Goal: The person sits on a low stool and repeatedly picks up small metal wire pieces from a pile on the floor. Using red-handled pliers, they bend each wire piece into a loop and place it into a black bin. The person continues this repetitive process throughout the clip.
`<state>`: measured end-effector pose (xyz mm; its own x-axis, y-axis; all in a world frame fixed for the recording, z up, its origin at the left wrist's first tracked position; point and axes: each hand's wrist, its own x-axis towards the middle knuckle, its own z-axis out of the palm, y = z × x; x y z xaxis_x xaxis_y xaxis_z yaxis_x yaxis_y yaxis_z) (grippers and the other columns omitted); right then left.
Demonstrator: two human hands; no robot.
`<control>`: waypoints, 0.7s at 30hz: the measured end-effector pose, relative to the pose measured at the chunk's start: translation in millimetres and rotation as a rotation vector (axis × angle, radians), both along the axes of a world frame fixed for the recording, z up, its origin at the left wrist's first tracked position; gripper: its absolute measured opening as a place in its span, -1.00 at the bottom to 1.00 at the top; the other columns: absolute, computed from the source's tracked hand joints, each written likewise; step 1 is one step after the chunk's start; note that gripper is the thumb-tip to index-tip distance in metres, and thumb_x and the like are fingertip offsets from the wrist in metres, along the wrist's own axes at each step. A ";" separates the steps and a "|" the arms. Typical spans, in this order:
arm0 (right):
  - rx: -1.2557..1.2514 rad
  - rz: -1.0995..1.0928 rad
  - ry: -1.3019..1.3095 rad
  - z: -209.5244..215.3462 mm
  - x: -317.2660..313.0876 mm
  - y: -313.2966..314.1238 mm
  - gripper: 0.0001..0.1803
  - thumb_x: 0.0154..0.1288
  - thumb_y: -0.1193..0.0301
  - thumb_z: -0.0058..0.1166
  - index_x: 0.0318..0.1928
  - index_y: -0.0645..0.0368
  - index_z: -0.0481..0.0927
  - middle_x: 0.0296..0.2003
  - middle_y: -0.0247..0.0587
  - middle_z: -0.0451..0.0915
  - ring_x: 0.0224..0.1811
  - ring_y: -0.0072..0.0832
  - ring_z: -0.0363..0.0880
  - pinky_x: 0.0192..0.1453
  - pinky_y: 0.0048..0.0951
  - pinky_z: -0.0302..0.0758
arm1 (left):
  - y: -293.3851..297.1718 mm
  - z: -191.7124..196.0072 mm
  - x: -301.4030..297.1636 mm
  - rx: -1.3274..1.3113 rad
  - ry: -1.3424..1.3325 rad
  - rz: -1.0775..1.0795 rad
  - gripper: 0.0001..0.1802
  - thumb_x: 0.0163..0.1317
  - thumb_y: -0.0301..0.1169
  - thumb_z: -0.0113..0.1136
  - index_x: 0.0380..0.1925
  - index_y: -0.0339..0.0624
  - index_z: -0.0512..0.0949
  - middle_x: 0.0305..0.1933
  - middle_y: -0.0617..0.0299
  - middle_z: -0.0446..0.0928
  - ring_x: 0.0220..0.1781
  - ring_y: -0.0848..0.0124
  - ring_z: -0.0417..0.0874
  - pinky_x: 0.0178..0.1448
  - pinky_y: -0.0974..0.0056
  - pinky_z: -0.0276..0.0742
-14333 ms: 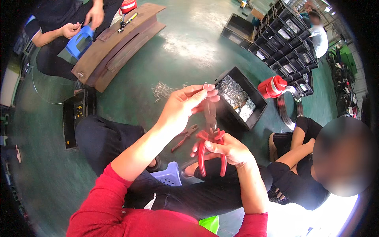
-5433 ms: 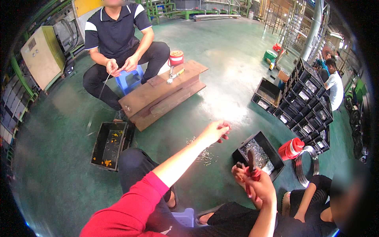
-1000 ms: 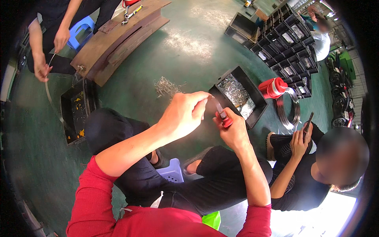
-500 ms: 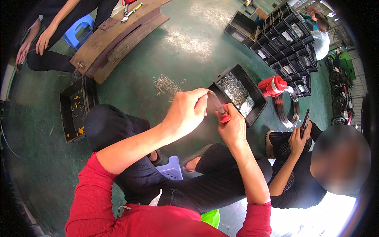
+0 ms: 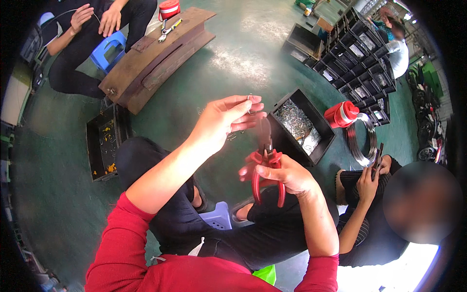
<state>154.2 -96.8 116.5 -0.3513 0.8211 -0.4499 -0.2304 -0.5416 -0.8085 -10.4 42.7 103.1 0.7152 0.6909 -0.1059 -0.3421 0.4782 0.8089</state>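
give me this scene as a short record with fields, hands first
left hand: holding a thin curved silver wire at the fingertips
right hand: holding metal pliers with red handles, handles spread, nose blurred
ahead on the right: black rectangular plastic crate containing small silver wire pieces
beyond crate: red cylindrical jug with a white band, beside a round coil of silver wire
upper left: rusty brown metal beam bearing a yellow-handled wrench
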 end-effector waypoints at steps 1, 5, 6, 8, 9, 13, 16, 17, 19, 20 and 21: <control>-0.021 0.013 0.069 1.8 -1.4 0.8 -0.36 0.32 0.20 0.17 0.24 0.35 0.28 0.06 0.08 0.56 0.15 -0.08 0.54 0.19 -0.08 0.50 | -1.0 1.0 1.2 0.019 0.002 0.002 -0.65 0.41 -0.31 0.06 0.09 -0.25 0.52 0.07 0.02 0.58 0.11 0.18 0.63 0.19 0.13 0.55; -0.071 0.032 0.174 9.6 -4.9 3.3 -0.31 0.30 0.19 0.19 0.26 0.36 0.24 0.07 0.14 0.54 0.16 -0.02 0.53 0.16 0.00 0.51 | -5.4 5.0 3.9 0.088 -0.017 0.017 -0.65 0.43 -0.30 0.02 0.11 -0.25 0.51 0.10 0.04 0.57 0.14 0.16 0.61 0.21 0.12 0.54; -0.076 0.028 0.189 10.9 -5.7 4.3 -0.30 0.30 0.18 0.20 0.25 0.36 0.23 0.07 0.16 0.54 0.16 -0.01 0.53 0.16 0.02 0.52 | -6.2 5.5 4.3 0.106 -0.038 0.022 -0.64 0.44 -0.31 0.01 0.12 -0.25 0.50 0.10 0.04 0.57 0.14 0.16 0.61 0.21 0.11 0.54; -0.084 0.022 0.217 13.0 -6.3 5.4 -0.30 0.30 0.18 0.20 0.25 0.37 0.24 0.07 0.18 0.53 0.16 0.01 0.53 0.15 0.04 0.52 | -7.5 6.0 5.3 0.145 -0.033 0.031 -0.65 0.45 -0.31 -0.01 0.12 -0.25 0.50 0.11 0.04 0.57 0.16 0.15 0.60 0.21 0.11 0.54; -0.088 0.019 0.230 13.4 -6.5 5.3 -0.30 0.30 0.18 0.20 0.24 0.38 0.24 0.07 0.19 0.53 0.16 0.01 0.53 0.14 0.04 0.53 | -8.2 5.8 5.5 0.158 -0.034 0.038 -0.65 0.45 -0.32 -0.03 0.12 -0.26 0.49 0.11 0.04 0.57 0.16 0.15 0.60 0.21 0.11 0.53; -0.095 0.018 0.253 12.5 -4.7 3.9 -0.32 0.31 0.19 0.18 0.24 0.38 0.24 0.08 0.22 0.52 0.17 0.02 0.52 0.14 0.04 0.54 | -9.4 4.4 5.8 0.262 -0.045 0.031 -0.66 0.47 -0.35 -0.08 0.12 -0.26 0.49 0.11 0.05 0.57 0.18 0.14 0.58 0.21 0.10 0.54; -0.069 0.000 0.267 10.0 -2.8 1.3 -0.38 0.32 0.19 0.17 0.19 0.38 0.29 0.01 0.18 0.56 0.13 0.01 0.55 0.09 0.03 0.57 | -10.0 2.9 5.3 0.337 -0.033 0.021 -0.67 0.48 -0.37 -0.10 0.13 -0.25 0.49 0.12 0.06 0.57 0.18 0.14 0.58 0.21 0.11 0.54; -0.082 0.004 0.232 8.8 -1.8 1.3 -0.41 0.33 0.19 0.17 0.16 0.36 0.31 -0.03 0.15 0.58 0.09 -0.03 0.57 0.06 -0.01 0.58 | -10.6 2.6 5.0 0.350 -0.026 0.016 -0.67 0.48 -0.38 -0.11 0.13 -0.24 0.49 0.12 0.06 0.56 0.18 0.15 0.58 0.21 0.12 0.54; -0.098 0.011 0.195 6.0 -0.3 1.2 -0.47 0.33 0.20 0.17 0.11 0.32 0.36 -0.10 0.08 0.60 0.01 -0.12 0.62 0.00 -0.10 0.61 | -10.3 2.5 4.7 0.378 -0.011 0.000 -0.66 0.48 -0.37 -0.11 0.14 -0.24 0.48 0.13 0.06 0.56 0.18 0.16 0.58 0.20 0.12 0.54; -0.034 -0.014 0.089 5.0 0.3 -0.1 -0.54 0.35 0.24 0.15 0.07 0.32 0.39 -0.14 0.00 0.62 -0.02 -0.20 0.63 -0.03 -0.18 0.60 | -9.1 2.9 4.7 0.394 -0.003 -0.010 -0.65 0.48 -0.34 -0.10 0.14 -0.25 0.48 0.13 0.06 0.55 0.18 0.17 0.58 0.20 0.12 0.54; 0.013 -0.042 -0.047 3.8 0.4 -1.6 -0.60 0.36 0.27 0.13 0.02 0.32 0.42 -0.17 -0.07 0.63 -0.06 -0.28 0.64 -0.06 -0.27 0.59 | -7.4 3.5 4.5 0.399 0.020 -0.021 -0.63 0.48 -0.31 -0.10 0.15 -0.26 0.48 0.13 0.06 0.55 0.17 0.18 0.58 0.19 0.12 0.54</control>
<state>154.6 -98.4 120.3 -0.2952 0.8406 -0.4541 -0.2137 -0.5214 -0.8262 -5.8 35.3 106.6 0.7304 0.6654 0.1540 -0.3180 0.1317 0.9389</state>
